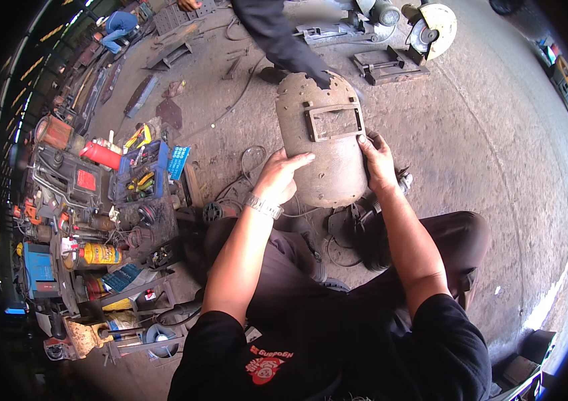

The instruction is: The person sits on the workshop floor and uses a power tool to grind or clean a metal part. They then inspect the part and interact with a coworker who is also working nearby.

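Between my two hands I hold a worn, grey-brown welding mask (324,168) with a ragged, broken upper edge. A rectangular window frame (335,123) is fixed on its front, and floor shows through the opening. My left hand (281,175) grips the mask's left edge, thumb lying across the front. On the right edge my right hand (378,160) is closed, its thumb close to the window frame's lower corner. A dark sleeve (274,37) of another person reaches in from the top, behind the mask's broken edge; that person's hand is hidden.
A blue toolbox (142,172) with hand tools sits at the left, beside a red bottle (101,155) and a yellow container (101,254). Beyond the mask stands a cut-off saw (431,33). Cables lie on the concrete floor (451,160). Another person (118,28) bends over far left.
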{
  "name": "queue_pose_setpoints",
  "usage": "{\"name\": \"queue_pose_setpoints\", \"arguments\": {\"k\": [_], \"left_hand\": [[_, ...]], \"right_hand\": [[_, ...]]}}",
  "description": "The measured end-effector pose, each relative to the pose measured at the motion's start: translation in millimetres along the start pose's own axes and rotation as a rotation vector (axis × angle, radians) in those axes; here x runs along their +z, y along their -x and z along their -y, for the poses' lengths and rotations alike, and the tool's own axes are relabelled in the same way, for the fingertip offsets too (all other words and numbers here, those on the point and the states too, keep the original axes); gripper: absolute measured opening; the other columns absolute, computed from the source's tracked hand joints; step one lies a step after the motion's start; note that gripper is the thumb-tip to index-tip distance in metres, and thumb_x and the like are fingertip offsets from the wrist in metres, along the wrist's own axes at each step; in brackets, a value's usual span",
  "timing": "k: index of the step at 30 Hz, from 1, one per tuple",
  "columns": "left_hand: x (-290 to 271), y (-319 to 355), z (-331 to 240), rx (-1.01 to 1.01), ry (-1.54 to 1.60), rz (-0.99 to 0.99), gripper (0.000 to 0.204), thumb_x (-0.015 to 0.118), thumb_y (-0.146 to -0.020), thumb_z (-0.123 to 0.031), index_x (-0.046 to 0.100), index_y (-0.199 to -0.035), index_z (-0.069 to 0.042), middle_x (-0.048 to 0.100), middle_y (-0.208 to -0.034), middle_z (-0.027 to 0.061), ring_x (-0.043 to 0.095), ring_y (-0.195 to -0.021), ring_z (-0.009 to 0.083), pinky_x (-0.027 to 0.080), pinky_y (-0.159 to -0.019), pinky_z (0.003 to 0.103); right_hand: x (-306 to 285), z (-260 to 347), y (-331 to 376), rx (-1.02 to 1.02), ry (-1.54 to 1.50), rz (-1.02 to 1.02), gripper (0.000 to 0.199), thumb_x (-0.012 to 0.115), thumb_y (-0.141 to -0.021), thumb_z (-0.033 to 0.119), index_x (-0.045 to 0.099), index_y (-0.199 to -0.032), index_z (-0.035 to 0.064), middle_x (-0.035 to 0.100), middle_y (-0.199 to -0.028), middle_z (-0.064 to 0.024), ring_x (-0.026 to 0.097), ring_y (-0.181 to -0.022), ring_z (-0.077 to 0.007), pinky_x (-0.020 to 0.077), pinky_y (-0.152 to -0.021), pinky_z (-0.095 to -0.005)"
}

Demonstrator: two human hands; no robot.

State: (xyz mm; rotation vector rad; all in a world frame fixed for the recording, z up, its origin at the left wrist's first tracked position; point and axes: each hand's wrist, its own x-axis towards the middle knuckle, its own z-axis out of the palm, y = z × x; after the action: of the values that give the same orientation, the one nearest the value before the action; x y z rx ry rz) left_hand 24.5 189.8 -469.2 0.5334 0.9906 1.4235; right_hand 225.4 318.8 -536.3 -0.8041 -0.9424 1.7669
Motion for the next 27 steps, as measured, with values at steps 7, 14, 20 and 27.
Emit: {"name": "queue_pose_setpoints", "arguments": {"k": [7,14,20,27], "left_hand": [[2.6,3.4,-2.4,-0.027,-0.031,-0.032,0.026,0.069,-0.090,-0.003,0.066,-0.116,-0.001,0.072,-0.111,0.0106,0.067,-0.103,0.0191,0.051,-0.093,0.036],[2.1,3.5,3.3,0.017,-0.046,-0.020,0.027,0.069,-0.089,-0.002,0.066,-0.116,-0.001,0.072,-0.112,0.0110,0.067,-0.102,0.0183,0.052,-0.092,0.036],[-1.3,-0.5,6.8,0.007,-0.085,-0.027,0.029,0.066,-0.090,0.000,0.063,-0.119,-0.001,0.070,-0.115,0.0117,0.066,-0.107,0.0214,0.051,-0.095,0.039],[6.7,0.7,7.7,0.000,-0.055,-0.037,0.029,0.069,-0.089,-0.002,0.064,-0.117,0.001,0.071,-0.114,0.0128,0.068,-0.100,0.0206,0.054,-0.090,0.037]], "right_hand": [[-1.0,-9.7,-2.6,0.020,0.025,0.007,0.065,0.079,-0.087,0.026,0.049,-0.136,-0.0059,0.064,-0.121,-0.0163,0.063,-0.108,-0.0223,0.0500,-0.095,-0.0331],[-1.3,-19.2,1.8,0.063,0.028,0.018,0.066,0.076,-0.090,0.030,0.048,-0.137,-0.0061,0.063,-0.124,-0.0164,0.062,-0.111,-0.0220,0.0492,-0.097,-0.0332],[-2.4,-21.8,1.8,0.070,0.049,0.028,0.062,0.073,-0.092,0.031,0.050,-0.137,-0.0046,0.064,-0.125,-0.0136,0.061,-0.112,-0.0199,0.0484,-0.098,-0.0320],[-10.0,-26.1,-3.2,0.043,0.080,0.023,0.061,0.073,-0.092,0.031,0.051,-0.137,-0.0054,0.063,-0.125,-0.0148,0.061,-0.112,-0.0201,0.0484,-0.097,-0.0316]]}}
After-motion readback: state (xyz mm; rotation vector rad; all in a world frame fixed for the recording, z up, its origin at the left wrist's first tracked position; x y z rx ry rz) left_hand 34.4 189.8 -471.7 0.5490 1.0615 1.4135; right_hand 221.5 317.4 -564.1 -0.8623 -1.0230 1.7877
